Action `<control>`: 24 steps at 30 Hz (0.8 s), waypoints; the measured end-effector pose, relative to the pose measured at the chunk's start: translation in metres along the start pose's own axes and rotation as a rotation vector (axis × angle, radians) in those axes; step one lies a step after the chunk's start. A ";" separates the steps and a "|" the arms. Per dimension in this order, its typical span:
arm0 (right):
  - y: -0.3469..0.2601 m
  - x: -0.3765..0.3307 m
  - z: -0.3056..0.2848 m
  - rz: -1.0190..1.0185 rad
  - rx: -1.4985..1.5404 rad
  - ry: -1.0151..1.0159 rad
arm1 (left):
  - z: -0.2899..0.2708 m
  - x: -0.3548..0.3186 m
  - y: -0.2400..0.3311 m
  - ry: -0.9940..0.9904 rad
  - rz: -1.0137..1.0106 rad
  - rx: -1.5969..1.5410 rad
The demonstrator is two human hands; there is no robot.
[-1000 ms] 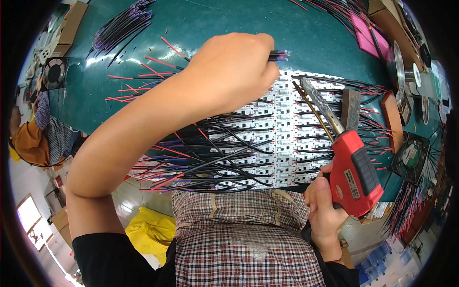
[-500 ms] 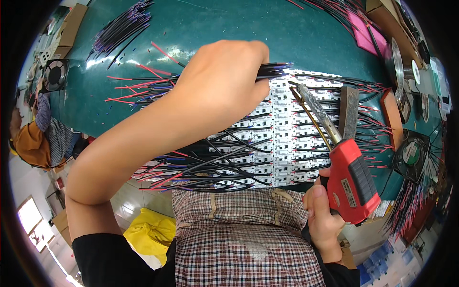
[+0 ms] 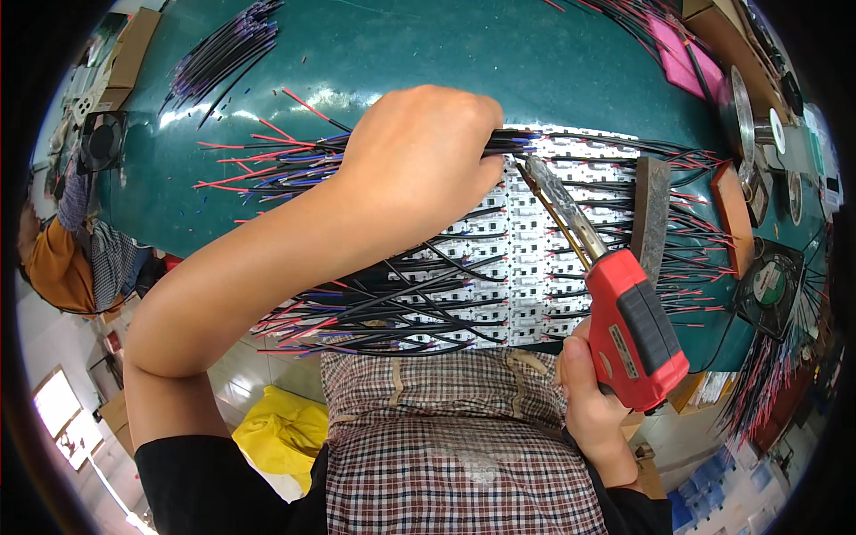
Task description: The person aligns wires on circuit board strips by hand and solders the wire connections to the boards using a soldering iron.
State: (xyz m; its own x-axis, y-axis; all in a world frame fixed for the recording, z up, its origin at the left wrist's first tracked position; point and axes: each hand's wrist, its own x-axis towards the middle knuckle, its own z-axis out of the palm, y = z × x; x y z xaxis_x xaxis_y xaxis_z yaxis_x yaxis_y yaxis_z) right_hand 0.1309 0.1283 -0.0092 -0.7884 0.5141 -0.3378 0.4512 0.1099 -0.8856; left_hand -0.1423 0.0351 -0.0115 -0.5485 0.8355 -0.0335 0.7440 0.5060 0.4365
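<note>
My left hand (image 3: 423, 147) is closed round a bundle of black wires (image 3: 514, 140), their ends poking out past my fingers over the far part of a white circuit board panel (image 3: 526, 236). Red and blue tails of wires fan out to the left, behind that hand. My right hand (image 3: 590, 388) grips a red and black soldering gun (image 3: 635, 332). Its metal tip and thin brass-coloured tube slant up and left over the board, close to the wire ends. Whether the tip touches them I cannot tell. Rows of black wires run off both sides of the panel.
A dark bar (image 3: 651, 218) lies across the right-hand wires. Another wire bundle (image 3: 227, 53) rests at the far left of the green table (image 3: 374, 40). Toward the right are a pink block (image 3: 685, 61), spools (image 3: 738, 111) and a fan (image 3: 767, 290). A person (image 3: 62, 263) sits at left.
The soldering gun has shifted left and slightly up, bringing its tip nearer my left hand. My left hand, with the wires, has come slightly nearer.
</note>
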 end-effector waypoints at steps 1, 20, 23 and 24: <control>0.000 0.000 -0.001 0.060 -0.002 -0.024 | 0.000 0.000 0.000 0.002 0.009 -0.001; 0.000 0.001 0.009 -0.043 0.035 0.054 | 0.000 0.002 0.001 -0.014 0.037 0.036; -0.004 -0.002 0.010 -0.030 0.065 0.101 | 0.001 0.003 0.001 -0.025 0.028 0.042; -0.006 -0.003 0.010 0.003 0.076 0.096 | 0.000 0.003 0.001 -0.025 0.028 0.042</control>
State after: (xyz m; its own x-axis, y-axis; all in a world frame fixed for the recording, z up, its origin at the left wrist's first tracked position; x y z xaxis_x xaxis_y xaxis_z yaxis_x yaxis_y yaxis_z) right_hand 0.1264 0.1182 -0.0063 -0.7418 0.5934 -0.3122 0.4181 0.0453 -0.9073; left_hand -0.1432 0.0381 -0.0113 -0.5178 0.8544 -0.0441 0.7748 0.4901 0.3994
